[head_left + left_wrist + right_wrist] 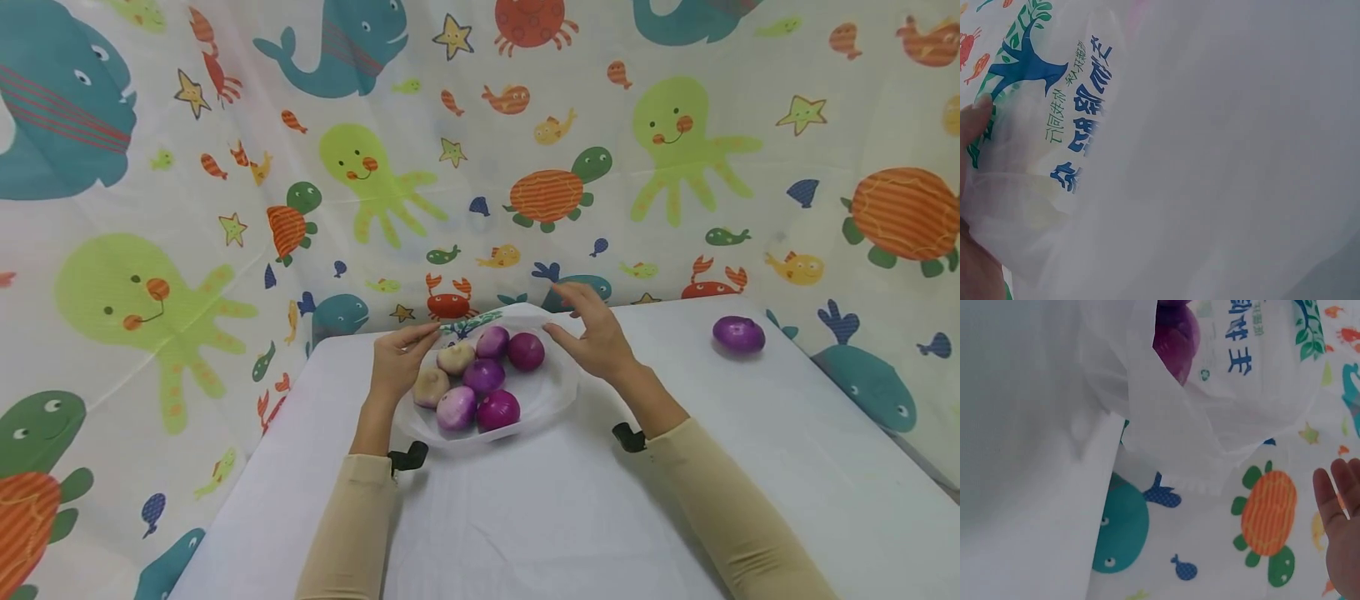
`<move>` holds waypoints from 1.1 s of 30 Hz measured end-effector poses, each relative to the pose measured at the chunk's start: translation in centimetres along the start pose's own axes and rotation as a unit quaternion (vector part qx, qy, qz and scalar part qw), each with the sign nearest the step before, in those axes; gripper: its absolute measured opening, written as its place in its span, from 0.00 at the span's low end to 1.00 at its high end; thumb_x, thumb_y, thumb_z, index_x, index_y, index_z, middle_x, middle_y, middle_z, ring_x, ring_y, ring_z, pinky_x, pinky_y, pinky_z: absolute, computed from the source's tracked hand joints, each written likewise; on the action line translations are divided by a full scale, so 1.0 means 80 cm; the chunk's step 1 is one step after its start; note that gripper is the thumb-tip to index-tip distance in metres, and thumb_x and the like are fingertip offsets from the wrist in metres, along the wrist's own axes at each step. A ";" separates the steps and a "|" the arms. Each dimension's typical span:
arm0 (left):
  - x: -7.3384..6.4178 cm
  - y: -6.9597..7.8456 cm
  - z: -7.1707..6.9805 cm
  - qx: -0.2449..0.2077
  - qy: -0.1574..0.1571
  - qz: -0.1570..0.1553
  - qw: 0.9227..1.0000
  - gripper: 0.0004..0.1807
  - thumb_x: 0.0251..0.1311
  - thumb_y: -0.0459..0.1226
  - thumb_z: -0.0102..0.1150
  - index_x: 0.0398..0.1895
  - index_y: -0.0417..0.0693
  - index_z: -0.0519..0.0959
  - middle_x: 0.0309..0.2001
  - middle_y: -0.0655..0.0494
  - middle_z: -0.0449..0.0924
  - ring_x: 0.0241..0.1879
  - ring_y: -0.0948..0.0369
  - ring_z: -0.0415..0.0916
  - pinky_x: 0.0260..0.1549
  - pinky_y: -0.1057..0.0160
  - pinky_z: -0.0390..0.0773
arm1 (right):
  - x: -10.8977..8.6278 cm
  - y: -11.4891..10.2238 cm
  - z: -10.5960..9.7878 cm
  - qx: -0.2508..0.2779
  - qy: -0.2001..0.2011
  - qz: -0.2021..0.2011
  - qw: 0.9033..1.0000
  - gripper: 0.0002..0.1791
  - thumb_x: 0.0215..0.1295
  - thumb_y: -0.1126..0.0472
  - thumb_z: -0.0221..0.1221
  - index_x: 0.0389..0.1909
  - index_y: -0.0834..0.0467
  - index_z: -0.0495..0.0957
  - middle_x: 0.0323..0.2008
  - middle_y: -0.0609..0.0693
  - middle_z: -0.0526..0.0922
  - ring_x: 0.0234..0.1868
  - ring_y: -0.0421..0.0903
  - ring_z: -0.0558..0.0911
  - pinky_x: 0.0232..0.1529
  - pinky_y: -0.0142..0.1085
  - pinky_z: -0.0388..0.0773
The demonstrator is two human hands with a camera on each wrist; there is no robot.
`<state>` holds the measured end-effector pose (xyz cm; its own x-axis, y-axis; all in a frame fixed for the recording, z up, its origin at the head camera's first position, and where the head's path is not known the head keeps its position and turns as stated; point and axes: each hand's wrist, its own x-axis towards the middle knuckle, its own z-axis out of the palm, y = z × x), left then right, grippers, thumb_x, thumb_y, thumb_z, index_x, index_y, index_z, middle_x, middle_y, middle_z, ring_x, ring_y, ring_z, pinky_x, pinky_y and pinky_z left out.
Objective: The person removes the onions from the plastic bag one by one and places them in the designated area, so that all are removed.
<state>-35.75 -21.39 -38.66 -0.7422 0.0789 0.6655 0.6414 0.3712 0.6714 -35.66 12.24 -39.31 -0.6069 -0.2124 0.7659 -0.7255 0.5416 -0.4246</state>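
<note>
A thin white plastic bag (551,396) lies with its mouth spread, holding several purple onions (483,377) and two pale bulbs (431,388) that look like garlic. My left hand (397,362) pinches the bag's printed rim at the far left; the left wrist view has the thumb (975,119) on the green leafy print. At the bag's right side, my right hand (596,337) has its fingers spread and raised, the thumb near the rim. In the right wrist view, that hand (1344,531) holds nothing and stands apart from the bag.
One more purple onion (738,335) sits on the white table (750,450) toward the back right. Behind the table hangs a curtain (480,208) printed with sea animals. A dark strap piece (408,456) shows at each wrist.
</note>
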 end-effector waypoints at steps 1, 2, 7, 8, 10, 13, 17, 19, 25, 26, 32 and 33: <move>0.000 0.000 0.000 -0.001 0.000 0.001 1.000 0.08 0.63 0.24 0.67 0.45 0.33 0.88 0.45 0.37 0.89 0.42 0.57 0.87 0.44 0.82 0.79 | 0.000 -0.003 0.003 0.003 -0.006 -0.001 1.000 0.34 0.65 0.61 0.72 0.71 0.57 0.73 0.66 0.57 0.76 0.57 0.56 0.80 0.52 0.52 0.85; 0.001 -0.003 0.000 -0.002 0.000 0.000 1.000 0.08 0.63 0.24 0.67 0.45 0.33 0.88 0.45 0.37 0.89 0.42 0.57 0.87 0.44 0.82 0.79 | 0.000 -0.005 0.006 0.005 -0.012 -0.003 1.000 0.34 0.65 0.61 0.72 0.70 0.57 0.73 0.66 0.57 0.76 0.57 0.55 0.80 0.53 0.51 0.85; 0.005 -0.034 0.001 0.000 0.001 -0.002 1.000 0.09 0.63 0.24 0.68 0.45 0.33 0.88 0.45 0.37 0.89 0.41 0.60 0.87 0.42 0.82 0.78 | -0.004 -0.013 0.024 0.013 -0.042 -0.020 0.999 0.33 0.64 0.60 0.72 0.70 0.57 0.74 0.65 0.55 0.77 0.57 0.52 0.79 0.53 0.50 0.85; 0.006 -0.041 0.001 0.001 0.002 -0.002 1.000 0.09 0.63 0.25 0.68 0.45 0.34 0.89 0.46 0.38 0.89 0.41 0.60 0.87 0.42 0.82 0.78 | -0.005 -0.014 0.027 0.015 -0.048 -0.024 0.998 0.33 0.64 0.59 0.72 0.70 0.57 0.74 0.65 0.55 0.77 0.56 0.51 0.79 0.53 0.50 0.86; 0.007 -0.047 0.001 0.002 0.004 0.000 1.000 0.09 0.63 0.27 0.69 0.45 0.36 0.89 0.46 0.40 0.90 0.42 0.62 0.87 0.42 0.82 0.78 | -0.007 -0.016 0.033 0.014 -0.064 -0.025 0.998 0.34 0.64 0.58 0.73 0.70 0.57 0.74 0.64 0.54 0.77 0.56 0.50 0.80 0.54 0.49 0.86; 0.007 -0.049 0.000 0.002 0.001 0.003 1.000 0.09 0.63 0.29 0.70 0.45 0.39 0.90 0.47 0.42 0.90 0.44 0.61 0.87 0.44 0.81 0.79 | -0.011 -0.019 0.040 0.015 -0.089 -0.021 0.996 0.34 0.65 0.56 0.73 0.71 0.53 0.73 0.64 0.52 0.78 0.58 0.49 0.80 0.57 0.48 0.86; 0.007 -0.049 -0.001 0.002 -0.005 0.006 1.000 0.09 0.64 0.31 0.70 0.46 0.41 0.90 0.48 0.43 0.90 0.47 0.61 0.88 0.46 0.80 0.80 | -0.015 -0.024 0.049 0.024 -0.130 -0.023 0.991 0.35 0.66 0.55 0.72 0.73 0.50 0.71 0.66 0.51 0.78 0.66 0.50 0.78 0.62 0.48 0.83; 0.007 -0.050 -0.001 -0.002 -0.007 0.007 1.000 0.09 0.65 0.31 0.69 0.47 0.41 0.90 0.48 0.42 0.90 0.47 0.62 0.88 0.47 0.79 0.80 | -0.017 -0.026 0.053 0.030 -0.155 -0.022 0.987 0.36 0.66 0.55 0.71 0.74 0.50 0.70 0.67 0.51 0.77 0.69 0.50 0.75 0.64 0.48 0.81; 0.006 -0.051 -0.002 -0.007 -0.009 0.007 1.000 0.09 0.65 0.32 0.70 0.47 0.43 0.90 0.49 0.44 0.90 0.49 0.61 0.88 0.49 0.77 0.81 | -0.023 -0.034 0.068 0.030 -0.250 -0.002 0.968 0.35 0.68 0.52 0.70 0.74 0.51 0.71 0.68 0.50 0.76 0.71 0.49 0.74 0.69 0.46 0.78; 0.006 -0.051 -0.002 -0.005 -0.009 0.006 1.000 0.09 0.65 0.33 0.70 0.47 0.43 0.90 0.49 0.44 0.90 0.49 0.60 0.88 0.49 0.77 0.81 | -0.024 -0.035 0.070 0.028 -0.264 0.001 0.964 0.35 0.68 0.51 0.70 0.74 0.51 0.71 0.69 0.49 0.76 0.71 0.49 0.74 0.69 0.46 0.77; 0.005 -0.050 -0.003 0.005 -0.010 0.002 1.000 0.09 0.66 0.33 0.69 0.47 0.44 0.90 0.48 0.46 0.90 0.49 0.58 0.89 0.49 0.77 0.81 | -0.030 -0.041 0.082 0.008 -0.310 -0.009 0.951 0.33 0.70 0.47 0.67 0.72 0.54 0.73 0.68 0.50 0.77 0.70 0.49 0.74 0.68 0.47 0.78; 0.005 -0.050 -0.004 0.007 -0.011 0.000 1.000 0.08 0.66 0.34 0.69 0.47 0.45 0.90 0.48 0.47 0.91 0.49 0.58 0.88 0.50 0.76 0.81 | -0.031 -0.042 0.083 0.004 -0.314 -0.016 0.949 0.32 0.70 0.47 0.67 0.71 0.54 0.74 0.67 0.50 0.78 0.70 0.49 0.75 0.68 0.46 0.78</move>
<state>-38.52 -23.09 -40.98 -0.7457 0.0989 0.6589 0.6397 0.3832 0.6663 -33.87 5.53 -43.01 -0.6572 -0.6724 0.3405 -0.7471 0.5215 -0.4121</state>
